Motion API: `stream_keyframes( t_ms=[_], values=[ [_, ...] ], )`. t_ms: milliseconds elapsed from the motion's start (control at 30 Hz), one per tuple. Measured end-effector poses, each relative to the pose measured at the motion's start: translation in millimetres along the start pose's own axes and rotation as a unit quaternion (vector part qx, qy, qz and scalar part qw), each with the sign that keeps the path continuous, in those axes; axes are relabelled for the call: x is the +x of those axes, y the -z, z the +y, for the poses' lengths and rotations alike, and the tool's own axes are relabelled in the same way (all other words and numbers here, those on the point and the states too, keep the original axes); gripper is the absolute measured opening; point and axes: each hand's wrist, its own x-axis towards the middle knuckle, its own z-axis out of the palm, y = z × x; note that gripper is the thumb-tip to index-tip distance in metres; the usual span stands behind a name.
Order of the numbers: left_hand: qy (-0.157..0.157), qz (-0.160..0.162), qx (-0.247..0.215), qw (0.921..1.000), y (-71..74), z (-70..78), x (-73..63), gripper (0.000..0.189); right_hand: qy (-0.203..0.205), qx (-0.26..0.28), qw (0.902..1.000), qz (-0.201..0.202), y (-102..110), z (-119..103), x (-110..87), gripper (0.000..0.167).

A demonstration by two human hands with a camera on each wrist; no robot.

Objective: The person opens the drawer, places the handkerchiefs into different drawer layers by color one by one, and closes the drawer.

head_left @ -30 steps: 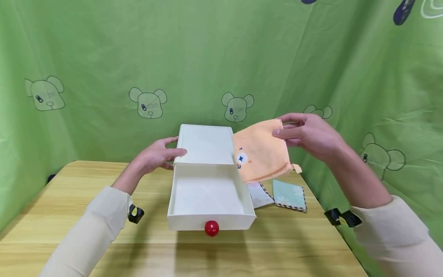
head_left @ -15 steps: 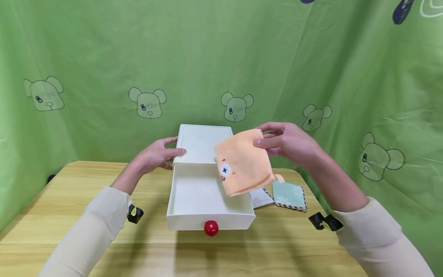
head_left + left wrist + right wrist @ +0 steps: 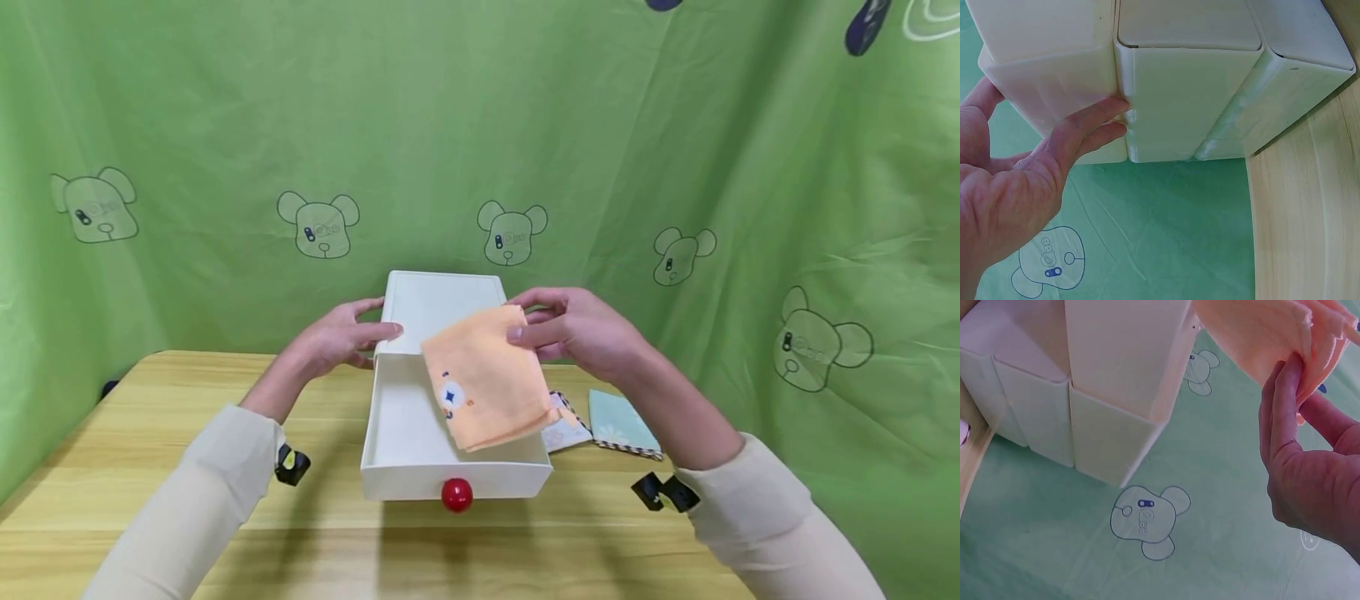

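Observation:
A white drawer cabinet [image 3: 442, 300] stands on the table with its top drawer [image 3: 405, 417] pulled out; a red knob [image 3: 457, 495] sits on the drawer's front. My left hand [image 3: 333, 340] rests against the cabinet's left side, thumb on the top edge. In the left wrist view the fingers [image 3: 1094, 119] lie fairly straight along the white side wall. By one edge, my right hand [image 3: 588, 333] pinches a folded orange towel [image 3: 491, 379] with an embroidered animal face. The towel hangs tilted above the open drawer, hiding part of its inside and right wall.
To the right of the cabinet lie a whitish folded cloth [image 3: 564, 429], partly hidden, and a mint-green folded cloth [image 3: 624, 423] with a checked border. All stand on a wooden table [image 3: 315, 533]. A green curtain [image 3: 420, 125] with bear outlines hangs close behind.
My right hand has carried the orange towel leftward and down, from beside the cabinet to over the open drawer. The left hand stays where it was on the cabinet.

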Motion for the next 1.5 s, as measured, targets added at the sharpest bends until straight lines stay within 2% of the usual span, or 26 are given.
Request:
stream_keyframes(
  t_ms=[433,700,967,1300,1500],
  values=[
    [-0.001,0.001,-0.003,1.0,-0.2,-0.6,0.0,0.095,-0.009,0.033,0.9991,-0.025,-17,11,7.8,0.046],
    [-0.002,0.004,0.009,0.9999,0.2,-1.8,-0.3,0.095,-0.016,0.029,0.9993,-0.018,-23,14,10.5,0.045],
    [0.002,0.006,0.005,1.0,-1.0,-0.2,-0.5,0.095,-0.024,0.044,0.9987,-0.01,-28,18,13.2,0.042],
    [0.002,0.004,0.0,1.0,-0.1,0.0,-0.4,0.094,-0.027,0.032,0.9991,0.003,-34,25,16.7,0.04],
    [0.001,0.003,0.004,1.0,-0.3,-0.3,-0.6,0.094,-0.03,0.051,0.9982,0.007,-41,29,17.0,0.037]
  ],
)
